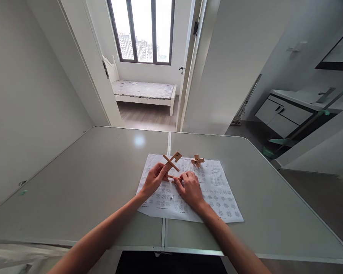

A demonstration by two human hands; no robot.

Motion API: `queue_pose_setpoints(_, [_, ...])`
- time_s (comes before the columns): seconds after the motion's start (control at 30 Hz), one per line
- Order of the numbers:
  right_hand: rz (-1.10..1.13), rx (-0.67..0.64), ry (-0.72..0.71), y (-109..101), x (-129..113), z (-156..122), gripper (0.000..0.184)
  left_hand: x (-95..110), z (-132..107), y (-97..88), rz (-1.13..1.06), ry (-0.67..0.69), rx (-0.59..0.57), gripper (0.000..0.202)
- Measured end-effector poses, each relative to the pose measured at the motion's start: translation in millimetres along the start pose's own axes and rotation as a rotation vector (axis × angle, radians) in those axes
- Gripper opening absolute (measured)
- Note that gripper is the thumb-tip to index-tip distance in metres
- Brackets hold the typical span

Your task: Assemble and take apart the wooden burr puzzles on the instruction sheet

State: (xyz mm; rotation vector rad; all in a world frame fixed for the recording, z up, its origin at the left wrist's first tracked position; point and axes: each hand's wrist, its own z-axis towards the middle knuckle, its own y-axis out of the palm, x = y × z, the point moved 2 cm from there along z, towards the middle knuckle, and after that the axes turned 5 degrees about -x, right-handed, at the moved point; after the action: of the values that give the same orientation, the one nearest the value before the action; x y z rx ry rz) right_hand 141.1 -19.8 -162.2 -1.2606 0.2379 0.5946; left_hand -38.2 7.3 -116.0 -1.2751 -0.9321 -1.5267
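Observation:
My left hand (154,179) pinches a pair of crossed wooden puzzle sticks (172,160) and holds them just above a printed instruction sheet (217,190). My right hand (190,187) is closed on another short wooden stick (174,177), whose end touches the crossed pair from below. A small assembled wooden cross piece (197,160) lies on the sheet just beyond my right hand. A tiny metal bit (171,197) rests on the paper between my wrists.
The sheet lies on a grey folding table (88,182) with a centre seam. Beyond the table an open doorway shows a bed (144,91) under a window. A white cabinet (286,110) stands at the right, and a green-handled mop (277,146) leans near it.

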Motion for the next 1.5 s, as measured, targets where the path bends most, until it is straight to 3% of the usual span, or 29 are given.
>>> queue_pose_setpoints(0.2, [-0.067, 0.006, 0.01, -4, -2, 0, 0.036, 4, -2, 2.0, 0.036, 0.001, -0.077, 0.039])
queue_pose_setpoints(0.57, [-0.09, 0.018, -0.007, -7, -1, 1, 0.038, 3, -2, -0.2, 0.054, -0.005, -0.093, 0.039])
queue_pose_setpoints(0.67, [0.076, 0.092, 0.046, -12, -2, 3, 0.034, 6, -2, -0.9, 0.043, -0.013, -0.096, 0.039])
queue_pose_setpoints(0.8, [0.557, 0.171, 0.16, -25, -3, 6, 0.032, 7, -2, -1.7, 0.023, -0.03, -0.138, 0.039])
queue_pose_setpoints(0.9, [0.922, 0.099, 0.188, -30, -5, 8, 0.04, 6, -3, -1.3, 0.039, -0.044, -0.205, 0.04])
queue_pose_setpoints(1.0, [1.147, 0.0, 0.191, -31, -7, 10, 0.042, 7, -5, 0.1, 0.069, -0.051, -0.269, 0.042])
queue_pose_setpoints(1.23, [1.446, -0.075, 0.237, -26, -3, 11, 0.036, 1, -5, 1.1, -0.036, -0.054, -0.264, 0.04])
queue_pose_setpoints(1.3, [1.493, -0.1, 0.253, -25, -3, 10, 0.036, -1, -5, 1.3, -0.093, -0.05, -0.274, 0.049])
queue_pose_setpoints(1.4, [1.51, -0.138, 0.246, -25, -6, 9, 0.037, -2, -5, 3.7, -0.226, -0.073, -0.372, 0.062])
queue_pose_setpoints(1.5, [1.51, -0.168, 0.238, -26, -9, 9, 0.039, -2, -6, 6.5, -0.395, -0.111, -0.467, 0.063])
